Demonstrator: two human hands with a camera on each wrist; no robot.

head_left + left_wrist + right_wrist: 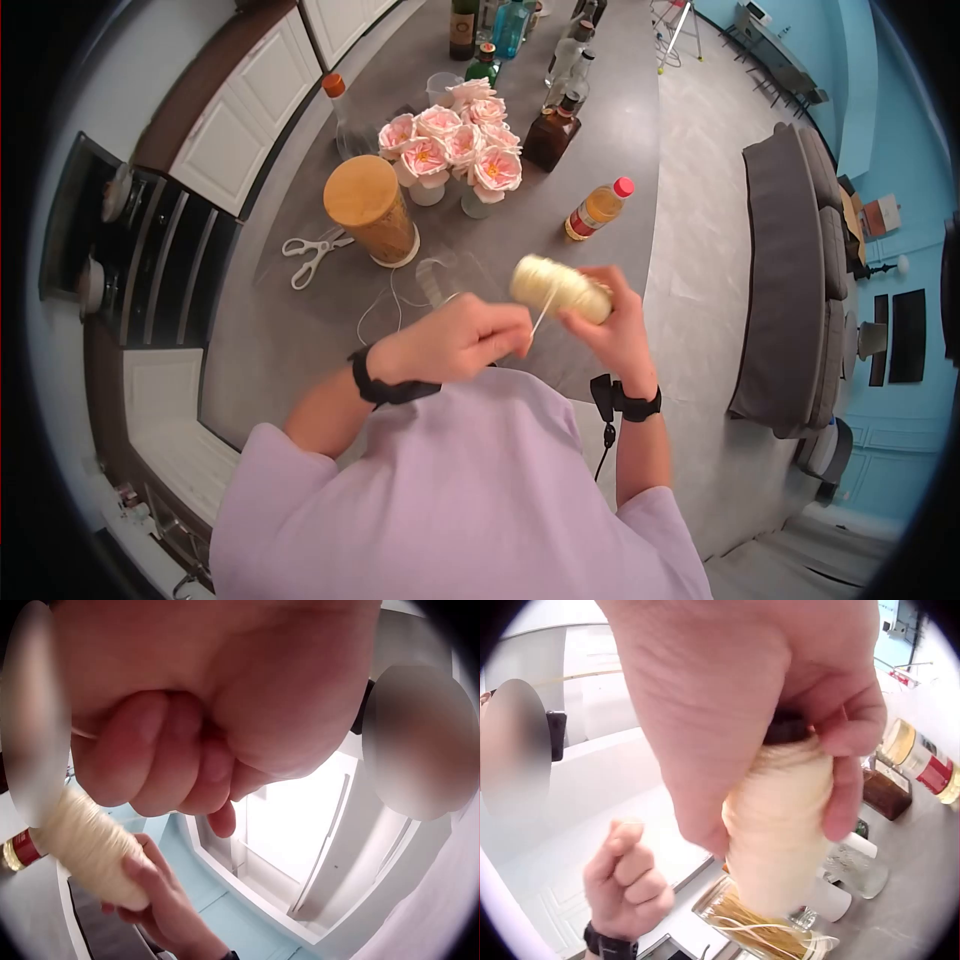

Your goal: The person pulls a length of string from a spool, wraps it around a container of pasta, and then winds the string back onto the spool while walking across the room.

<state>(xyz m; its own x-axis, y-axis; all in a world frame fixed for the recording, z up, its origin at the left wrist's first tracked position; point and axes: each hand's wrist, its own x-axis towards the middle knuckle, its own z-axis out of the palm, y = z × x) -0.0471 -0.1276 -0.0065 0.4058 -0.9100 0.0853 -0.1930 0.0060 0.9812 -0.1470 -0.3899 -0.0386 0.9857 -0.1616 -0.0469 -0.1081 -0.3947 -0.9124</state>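
My right hand (622, 325) grips a thick spool of cream string (540, 280) by one end, tilted above the grey table. In the right wrist view, thumb and fingers wrap the top of the spool (780, 825), around a dark core. A taut length of string (544, 312) runs from the spool to my left hand (455, 340), which is curled tightly and pinches it. The left wrist view has that fist (165, 750) close up, with the spool (94, 851) below it. More thin string (395, 300) trails loosely over the table beyond the left hand.
White-handled scissors (305, 262) lie at the left, near a wooden-lidded jar (360, 195). Pink roses (460, 140) in vases stand farther back. A red-capped bottle (598, 208) stands ahead of the right hand. Several glass bottles, including a brown one (552, 135), line the far end.
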